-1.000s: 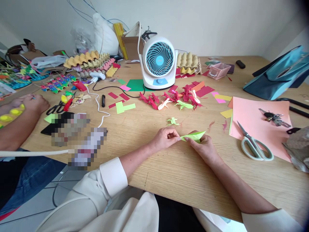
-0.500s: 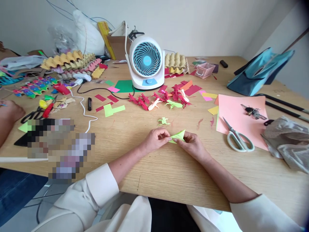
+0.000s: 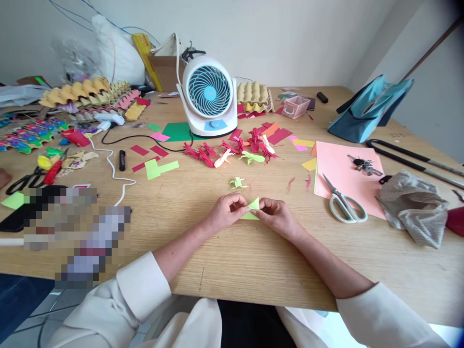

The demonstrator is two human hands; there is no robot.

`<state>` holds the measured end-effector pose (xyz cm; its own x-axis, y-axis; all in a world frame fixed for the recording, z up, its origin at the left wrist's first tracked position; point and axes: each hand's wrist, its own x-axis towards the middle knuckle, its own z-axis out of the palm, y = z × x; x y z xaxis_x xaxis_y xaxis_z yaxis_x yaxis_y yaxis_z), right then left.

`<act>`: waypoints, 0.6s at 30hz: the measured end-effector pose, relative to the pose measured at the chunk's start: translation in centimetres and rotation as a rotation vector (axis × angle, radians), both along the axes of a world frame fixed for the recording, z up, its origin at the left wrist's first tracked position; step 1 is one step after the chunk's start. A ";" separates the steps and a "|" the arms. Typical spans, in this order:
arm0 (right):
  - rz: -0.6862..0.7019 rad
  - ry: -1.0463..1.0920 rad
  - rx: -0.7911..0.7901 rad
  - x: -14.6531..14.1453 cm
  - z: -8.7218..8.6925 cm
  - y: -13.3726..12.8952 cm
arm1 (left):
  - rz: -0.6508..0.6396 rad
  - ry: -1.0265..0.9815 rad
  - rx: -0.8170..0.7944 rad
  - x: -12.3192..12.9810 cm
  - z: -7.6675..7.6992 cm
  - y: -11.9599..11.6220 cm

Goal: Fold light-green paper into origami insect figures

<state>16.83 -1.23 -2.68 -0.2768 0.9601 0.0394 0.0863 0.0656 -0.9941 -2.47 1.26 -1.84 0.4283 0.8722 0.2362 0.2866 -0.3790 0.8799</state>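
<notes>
So my cream sleeves (image 3: 143,290) are closest, the right one cut off by the frame. My left hand (image 3: 227,211) and right hand (image 3: 278,218) are close together, fingers and thumbs pinching one bit of folded lime paper (image 3: 254,203) just above the bench (image 3: 253,270). Its tip pokes up between them, but my fingers hide a lot of it, so I can't make out the folds. Off left, two pixelated patches (image 3: 97,246) cover whatever's there, and something at the left edge (image 3: 3,179) is mostly out of shot. To the right, the white-handled scissors (image 3: 346,205) lie near a crumpled grey bag (image 3: 416,208). Just past my hands sits a little lime paper figure (image 3: 238,183). Keys (image 3: 365,166) rest on a pink sheet (image 3: 333,157), then there's a row of mostly red figures (image 3: 203,153), too tangled to count. Furthest back, the fan (image 3: 210,94) covers part of a green sheet (image 3: 174,131), a cardboard box (image 3: 166,72) and some egg trays (image 3: 253,94)
</notes>
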 end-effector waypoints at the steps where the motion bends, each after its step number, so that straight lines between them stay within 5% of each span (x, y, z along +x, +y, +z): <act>1: -0.016 0.003 -0.007 0.0 0.0 0.0 | 0.004 0.000 0.013 0.0 0.0 0.0; 18: -0.019 -0.089 0.006 0.0 0.8 -0.3 | 0.021 -0.015 -0.091 -0.2 -0.3 0.3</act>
